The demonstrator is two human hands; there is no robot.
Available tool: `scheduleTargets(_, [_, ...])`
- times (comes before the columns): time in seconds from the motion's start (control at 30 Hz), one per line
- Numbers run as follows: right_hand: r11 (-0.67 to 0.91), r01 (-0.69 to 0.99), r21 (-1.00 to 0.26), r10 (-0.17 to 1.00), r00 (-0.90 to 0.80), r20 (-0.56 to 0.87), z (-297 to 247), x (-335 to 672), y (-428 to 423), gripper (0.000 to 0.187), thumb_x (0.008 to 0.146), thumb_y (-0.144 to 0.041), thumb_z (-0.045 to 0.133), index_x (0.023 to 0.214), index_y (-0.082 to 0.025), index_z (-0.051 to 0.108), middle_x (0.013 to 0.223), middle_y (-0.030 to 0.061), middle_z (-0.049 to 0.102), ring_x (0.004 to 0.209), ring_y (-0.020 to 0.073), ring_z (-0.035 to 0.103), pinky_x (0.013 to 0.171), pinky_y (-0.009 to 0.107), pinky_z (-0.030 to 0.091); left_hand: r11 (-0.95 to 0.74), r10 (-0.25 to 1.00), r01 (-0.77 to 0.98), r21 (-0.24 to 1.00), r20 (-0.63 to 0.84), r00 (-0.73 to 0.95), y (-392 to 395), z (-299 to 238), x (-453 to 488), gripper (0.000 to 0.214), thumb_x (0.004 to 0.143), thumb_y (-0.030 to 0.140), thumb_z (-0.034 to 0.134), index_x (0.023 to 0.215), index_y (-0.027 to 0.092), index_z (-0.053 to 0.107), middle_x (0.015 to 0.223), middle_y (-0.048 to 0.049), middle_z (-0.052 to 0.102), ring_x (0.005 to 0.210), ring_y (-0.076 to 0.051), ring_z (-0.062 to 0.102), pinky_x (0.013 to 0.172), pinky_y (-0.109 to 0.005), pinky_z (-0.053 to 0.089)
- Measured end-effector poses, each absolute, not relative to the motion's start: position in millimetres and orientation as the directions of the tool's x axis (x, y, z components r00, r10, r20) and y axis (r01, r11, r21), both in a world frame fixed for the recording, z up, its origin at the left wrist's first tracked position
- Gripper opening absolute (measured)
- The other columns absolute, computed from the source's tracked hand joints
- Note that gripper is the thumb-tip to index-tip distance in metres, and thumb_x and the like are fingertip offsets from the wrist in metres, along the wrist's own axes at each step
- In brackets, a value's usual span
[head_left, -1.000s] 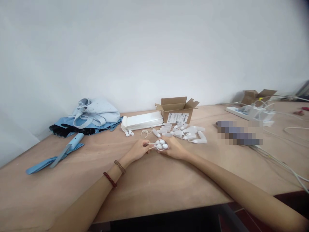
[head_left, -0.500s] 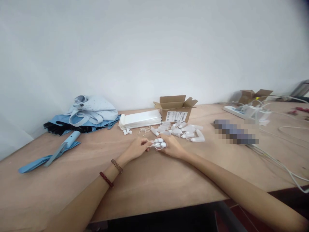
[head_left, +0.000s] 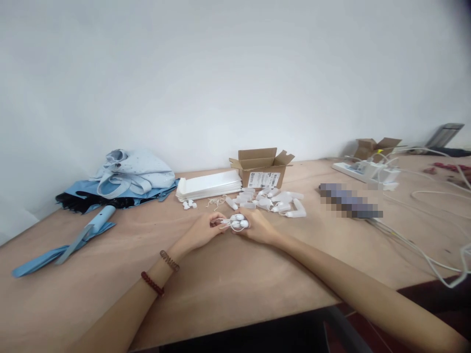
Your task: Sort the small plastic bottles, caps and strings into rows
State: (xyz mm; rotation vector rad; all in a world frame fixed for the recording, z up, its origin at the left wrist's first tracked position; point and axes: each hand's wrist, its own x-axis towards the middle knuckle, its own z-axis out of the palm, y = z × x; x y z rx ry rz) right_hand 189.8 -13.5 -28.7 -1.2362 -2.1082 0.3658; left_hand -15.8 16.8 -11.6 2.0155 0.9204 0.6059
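Right hand (head_left: pixel 257 228) curls its fingers around a little bunch of white balls (head_left: pixel 237 221) in the middle of the frame, just above the worktop (head_left: pixel 228 284), and their thin string (head_left: pixel 222 222) runs sideways to the left hand (head_left: pixel 202 231), which pinches it.

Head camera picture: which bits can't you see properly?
Head view:
Inside the cardboard box: front wall hides it.
Under the pixelated patch: blurred out.
What the white round pieces in the right hand are: too small.
How the left hand grips: curled fingers hide it.
Where the cables end: cut off at right edge.
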Motion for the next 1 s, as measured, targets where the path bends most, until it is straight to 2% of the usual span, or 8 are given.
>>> scheduleTargets(0.23, [0.513, 0.683, -0.520, 0.852, -0.331, 0.406, -30, 190, -13, 0.030, 0.073, -0.027, 0.067, 0.101, -0.019, 0.060, 0.089, 0.0035, 0.068, 0.076, 0.0177, 0.061, 0.065, 0.024, 0.040, -0.241, 0.832, 0.464, 0.853, -0.065, 0.552, 21, -5, -21, 0.036, 0.080, 0.047, 0.053, 0.063, 0.015, 0.057, 0.055, 0.0002, 0.058, 0.055, -0.012, 0.054, 0.056, -0.023, 0.040])
scheduleTargets(0.37, [0.472, 0.698, -0.538, 0.874, -0.292, 0.387, -32, 192, -11, 0.031, 0.072, -0.029, 0.068, 0.101, -0.020, 0.060, 0.086, 0.0026, 0.069, 0.074, 0.0175, 0.062, 0.063, 0.024, 0.039, -0.088, 0.830, 0.486, 0.869, -0.206, 0.518, 30, -2, -34, 0.033, 0.071, 0.046, 0.064, 0.066, 0.014, 0.059, 0.060, -0.0005, 0.060, 0.050, -0.010, 0.052, 0.044, -0.020, 0.036])
scheduleTargets(0.53, [0.458, 0.707, -0.539, 0.880, -0.276, 0.385, -32, 192, -9, 0.035, 0.068, -0.032, 0.074, 0.098, -0.020, 0.060, 0.086, 0.0030, 0.068, 0.075, 0.0188, 0.061, 0.062, 0.024, 0.039, 0.260, 0.779, 0.231, 0.938, -0.345, 0.524, 35, 4, -46, 0.028, 0.069, 0.035, 0.070, 0.084, 0.014, 0.059, 0.074, -0.0010, 0.061, 0.055, -0.009, 0.055, 0.042, -0.017, 0.037])
scheduleTargets(0.63, [0.456, 0.711, -0.535, 0.881, -0.274, 0.387, -31, 192, -9, 0.036, 0.068, -0.032, 0.075, 0.098, -0.019, 0.060, 0.085, 0.0028, 0.068, 0.074, 0.0185, 0.061, 0.062, 0.024, 0.039, 0.314, 0.833, 0.069, 0.947, -0.310, 0.457, 38, 3, -46, 0.030, 0.066, 0.026, 0.072, 0.091, 0.014, 0.060, 0.079, -0.0016, 0.060, 0.058, -0.008, 0.056, 0.043, -0.017, 0.038])
scheduleTargets(0.73, [0.480, 0.704, -0.524, 0.867, -0.288, 0.407, -31, 193, -10, 0.037, 0.069, -0.032, 0.073, 0.102, -0.020, 0.061, 0.086, 0.0029, 0.069, 0.075, 0.0186, 0.061, 0.064, 0.025, 0.040, 0.210, 0.908, -0.001, 0.978, -0.195, 0.370, 38, 1, -41, 0.027, 0.067, 0.027, 0.071, 0.087, 0.013, 0.060, 0.069, 0.0015, 0.054, 0.052, -0.006, 0.049, 0.044, -0.017, 0.036])
scheduleTargets(0.83, [0.518, 0.690, -0.506, 0.846, -0.324, 0.425, -31, 192, -11, 0.037, 0.073, -0.031, 0.069, 0.107, -0.020, 0.061, 0.092, 0.0042, 0.069, 0.080, 0.0193, 0.062, 0.067, 0.025, 0.041, -0.015, 0.936, 0.161, 0.987, -0.043, 0.350, 32, 0, -34, 0.028, 0.070, 0.035, 0.069, 0.088, 0.015, 0.061, 0.055, 0.0068, 0.043, 0.044, -0.006, 0.036, 0.042, -0.018, 0.028])
scheduleTargets(0.93, [0.553, 0.672, -0.494, 0.826, -0.362, 0.432, -31, 189, -13, 0.037, 0.076, -0.030, 0.066, 0.110, -0.020, 0.059, 0.096, 0.0053, 0.069, 0.083, 0.0195, 0.063, 0.069, 0.025, 0.042, -0.318, 0.889, 0.400, 0.860, 0.123, 0.442, 21, 1, -23, 0.028, 0.074, 0.039, 0.065, 0.093, 0.017, 0.064, 0.053, 0.0067, 0.044, 0.046, -0.008, 0.036, 0.046, -0.020, 0.026])
scheduleTargets(1.0, [0.567, 0.666, -0.484, 0.816, -0.379, 0.436, -32, 187, -15, 0.037, 0.077, -0.031, 0.064, 0.112, -0.019, 0.058, 0.096, 0.0057, 0.069, 0.083, 0.0195, 0.063, 0.069, 0.025, 0.042, -0.499, 0.820, 0.456, 0.737, 0.231, 0.523, 13, 2, -17, 0.025, 0.078, 0.038, 0.060, 0.093, 0.019, 0.066, 0.056, 0.0053, 0.046, 0.052, -0.010, 0.040, 0.052, -0.021, 0.029])
